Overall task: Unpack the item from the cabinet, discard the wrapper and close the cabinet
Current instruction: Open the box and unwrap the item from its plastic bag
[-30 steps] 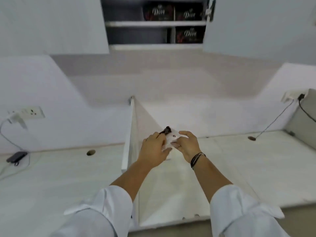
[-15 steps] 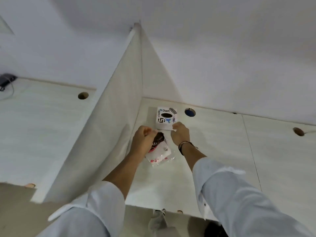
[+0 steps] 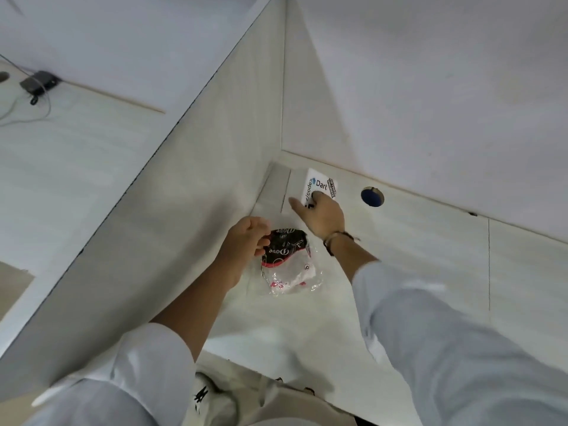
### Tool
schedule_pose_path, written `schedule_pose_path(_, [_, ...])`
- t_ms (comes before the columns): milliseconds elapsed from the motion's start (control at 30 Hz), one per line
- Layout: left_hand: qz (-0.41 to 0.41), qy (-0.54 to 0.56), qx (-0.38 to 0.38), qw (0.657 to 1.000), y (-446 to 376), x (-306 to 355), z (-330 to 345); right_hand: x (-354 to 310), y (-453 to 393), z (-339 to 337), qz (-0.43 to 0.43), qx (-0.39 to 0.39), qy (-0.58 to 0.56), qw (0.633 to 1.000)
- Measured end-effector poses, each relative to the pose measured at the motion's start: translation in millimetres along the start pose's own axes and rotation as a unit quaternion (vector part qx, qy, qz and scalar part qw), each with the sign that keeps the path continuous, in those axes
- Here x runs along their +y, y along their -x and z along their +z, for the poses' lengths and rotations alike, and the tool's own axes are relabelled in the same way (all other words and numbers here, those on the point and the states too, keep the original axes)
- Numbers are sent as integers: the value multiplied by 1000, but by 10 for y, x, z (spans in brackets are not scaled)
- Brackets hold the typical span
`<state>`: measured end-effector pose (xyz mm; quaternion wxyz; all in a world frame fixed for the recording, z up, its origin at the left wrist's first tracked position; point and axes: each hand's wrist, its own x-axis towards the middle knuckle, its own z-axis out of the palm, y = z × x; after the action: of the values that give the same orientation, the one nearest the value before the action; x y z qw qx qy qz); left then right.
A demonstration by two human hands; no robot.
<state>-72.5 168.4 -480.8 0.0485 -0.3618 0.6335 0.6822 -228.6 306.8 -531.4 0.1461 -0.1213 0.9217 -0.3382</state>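
Note:
A crumpled wrapper [image 3: 287, 259], black and red with "Dove" print and a clear plastic part, is just over the white desk [image 3: 415, 272]. My left hand [image 3: 246, 239] pinches its dark upper-left edge. My right hand [image 3: 322, 216] is stretched forward with the thumb spread. Its fingertips rest on a small white box [image 3: 322, 182] with "Dart" stickers that stands against the back wall. The hand hides the lower part of the box. The cabinet is out of view.
A tall white partition panel [image 3: 184, 195] runs along the left of this desk bay. A round cable hole with blue inside [image 3: 372, 196] is right of the box. A black adapter with cables [image 3: 38, 83] lies on the neighbouring desk at the far left.
The view has tipped down from the open cabinet to the desk. My right hand has let go of the wrapper and moved forward onto the white box. My left hand still holds the wrapper.

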Motion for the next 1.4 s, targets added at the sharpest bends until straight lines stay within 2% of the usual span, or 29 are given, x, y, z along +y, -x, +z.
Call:
schedule_pose_path(67, [-5, 20, -32, 999, 40, 12, 6, -38, 283, -99, -10, -35, -135, 990])
schedule_pose_path(133, [-27, 57, -77, 995, 73, 6, 13, -58, 566, -247, -24, -94, -267, 959])
schedule_pose_path(200, [-44, 78, -138, 986, 145, -39, 5, -84, 876, -401, -50, -128, -341, 930])
schedule_pose_path(367, [-30, 75, -257, 963, 408, -182, 2, -55, 1533, -575, -44, -173, -402, 898])
schedule_pose_path(467, [-20, 58, -300, 952, 613, -247, -52, -59, 1861, -535, -24, -155, -381, 911])
schedule_pose_path(600, [-19, 38, -303, 952, 835, -367, -166, -99, 2264, -424, -25, -142, -351, 925])
schedule_pose_path(700, [-29, 65, -298, 952, 997, -490, -282, -208, 2552, -315, -30, -119, -360, 925])
schedule_pose_path(800, [-53, 84, -306, 947, 1113, -659, -363, -245, 2764, -162, 3, -106, -388, 915])
schedule_pose_path(867, [-66, 104, -297, 947, 1160, -766, -432, -207, 2898, -62, 32, -113, -429, 896])
schedule_pose_path(1000, [-130, 216, -275, 928, 1138, -941, -660, 57, 3047, -36, 139, -106, -580, 796])
schedule_pose_path(1033, [-140, 221, -280, 924, 1123, -979, -698, 140, 3054, -33, 154, -112, -588, 786])
schedule_pose_path(1200, [-176, 258, -258, 914, 1035, -1161, -661, 364, 2918, -39, 247, -150, -485, 825])
schedule_pose_path(1400, [-217, 283, -143, 923, 855, -1398, -505, 796, 2549, 40, 314, -206, -394, 839])
